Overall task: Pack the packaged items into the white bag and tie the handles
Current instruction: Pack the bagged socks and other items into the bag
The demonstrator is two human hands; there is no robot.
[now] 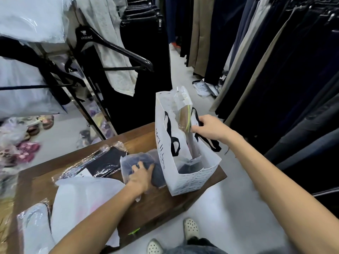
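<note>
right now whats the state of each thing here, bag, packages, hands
white bag: upright on the table, mouth open, one clear packet standing inside
black handle: untied, gripped by right hand
right hand: curled round the handle
dark package: flat on the table beside the bag, gripped by left hand
left hand: fingers curled on the dark package
black packaged item: flat on table, unpacked

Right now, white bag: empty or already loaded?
Partly loaded. The white bag stands upright and open on the table, with clear-wrapped packages sticking up from its mouth.

Bag (185, 178) on table (161, 204) w/ pkgs (102, 162) to its left.
</note>
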